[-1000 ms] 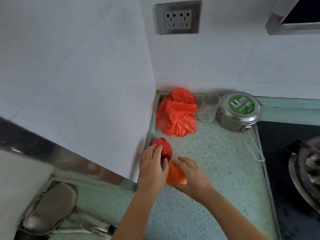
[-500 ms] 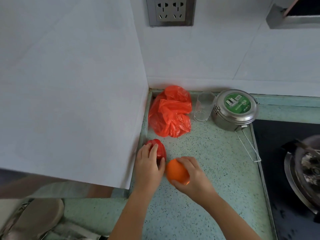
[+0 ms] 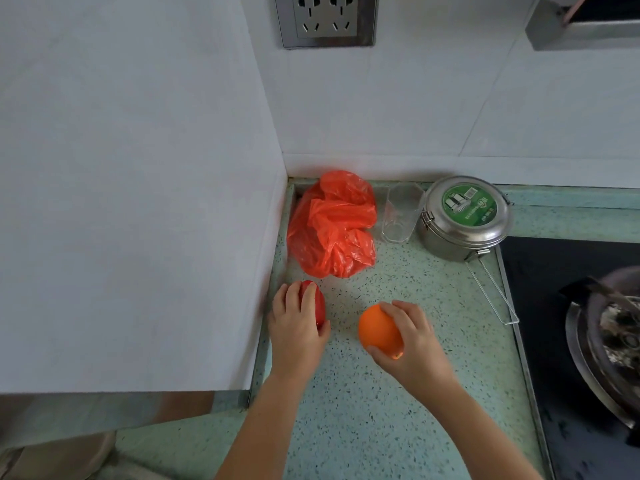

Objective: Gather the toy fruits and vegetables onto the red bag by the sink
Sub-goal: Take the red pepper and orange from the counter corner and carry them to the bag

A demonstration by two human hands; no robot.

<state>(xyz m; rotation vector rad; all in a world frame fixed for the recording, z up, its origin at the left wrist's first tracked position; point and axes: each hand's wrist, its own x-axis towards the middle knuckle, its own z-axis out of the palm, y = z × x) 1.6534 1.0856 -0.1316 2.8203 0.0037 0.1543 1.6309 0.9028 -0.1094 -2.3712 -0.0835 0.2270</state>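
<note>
A crumpled red plastic bag (image 3: 332, 225) lies in the back corner of the speckled green counter (image 3: 415, 299), against the white wall. Just in front of it, my left hand (image 3: 296, 327) is closed over a red toy pepper (image 3: 320, 303), which rests on the counter beside the wall. To its right, my right hand (image 3: 410, 341) holds an orange toy fruit (image 3: 377, 329) a little apart from the pepper. Both toys are short of the bag. Nothing lies on the bag.
A clear glass (image 3: 401, 213) and a round steel lunch box (image 3: 465, 216) with a wire handle stand right of the bag. A black stove top with a pan (image 3: 609, 341) fills the right side. A white wall (image 3: 138, 202) juts out on the left.
My hands have moved apart: the orange fruit has shifted right, away from the pepper. The view has moved forward, and the sink at lower left has dropped out of sight.
</note>
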